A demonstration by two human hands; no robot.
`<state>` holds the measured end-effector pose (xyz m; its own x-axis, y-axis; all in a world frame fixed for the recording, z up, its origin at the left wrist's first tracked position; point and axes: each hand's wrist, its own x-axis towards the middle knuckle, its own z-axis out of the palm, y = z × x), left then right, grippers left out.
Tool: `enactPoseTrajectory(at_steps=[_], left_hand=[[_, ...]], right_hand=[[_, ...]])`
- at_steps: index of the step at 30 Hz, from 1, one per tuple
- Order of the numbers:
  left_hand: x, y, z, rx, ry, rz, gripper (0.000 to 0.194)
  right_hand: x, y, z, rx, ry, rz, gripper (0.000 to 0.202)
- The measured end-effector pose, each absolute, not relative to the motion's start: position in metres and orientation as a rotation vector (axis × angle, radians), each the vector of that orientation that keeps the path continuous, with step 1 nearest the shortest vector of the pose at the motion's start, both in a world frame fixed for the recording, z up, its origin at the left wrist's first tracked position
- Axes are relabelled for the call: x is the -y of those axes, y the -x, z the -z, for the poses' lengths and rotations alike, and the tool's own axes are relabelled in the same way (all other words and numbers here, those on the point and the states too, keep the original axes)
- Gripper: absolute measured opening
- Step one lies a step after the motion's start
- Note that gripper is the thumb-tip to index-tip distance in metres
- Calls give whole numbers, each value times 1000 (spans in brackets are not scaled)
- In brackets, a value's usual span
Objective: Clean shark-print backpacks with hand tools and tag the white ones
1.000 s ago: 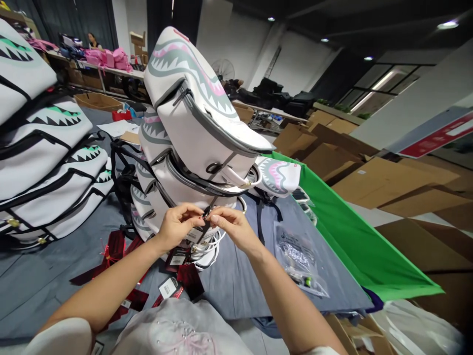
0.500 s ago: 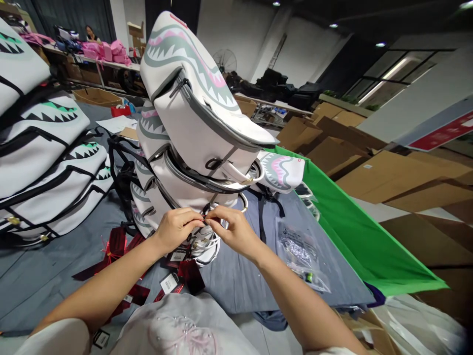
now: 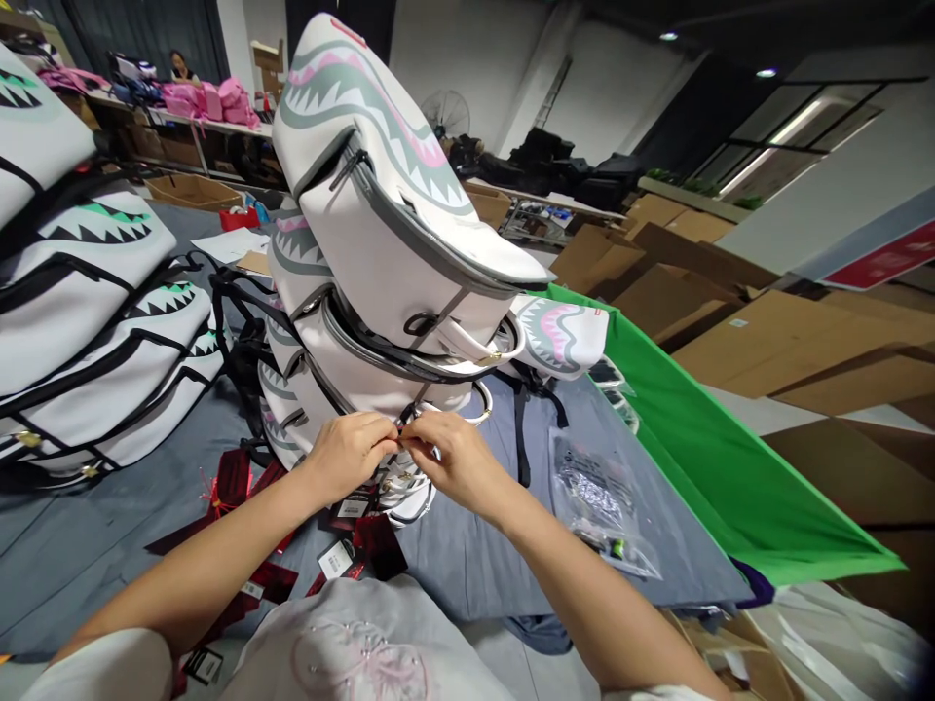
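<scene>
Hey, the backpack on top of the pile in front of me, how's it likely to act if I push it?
The top backpack could slide or tip, since it rests on a stack of other backpacks. It'll probably hold its shape fairly well, as its body bulges smoothly. Its handle looks springy, standing out in a curve.

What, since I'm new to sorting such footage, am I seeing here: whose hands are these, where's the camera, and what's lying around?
There's no machine here, only a person's bare left hand and right hand. The camera sits on that person's head, looking forward and down. The grey-covered table bears stacked white backpacks with toothy prints, dark red tags and a clear plastic bag. Both hands meet before the middle stack, pinching a small dark item too hidden to name.
</scene>
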<state>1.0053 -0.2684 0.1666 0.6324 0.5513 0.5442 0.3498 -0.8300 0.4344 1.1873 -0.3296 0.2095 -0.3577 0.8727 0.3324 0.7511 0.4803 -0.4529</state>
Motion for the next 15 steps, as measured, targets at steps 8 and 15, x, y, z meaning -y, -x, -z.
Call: enactPoseTrajectory(at_steps=[8,15], left_hand=[[268,-1006,-170,-821,-2735,-892,12],[274,-1008,-157,-893,-2798,-1091,19]], right_hand=[[330,-1181,-209,2269,1382,-199,10],[329,-1181,-204,2274,1433,-88,4]])
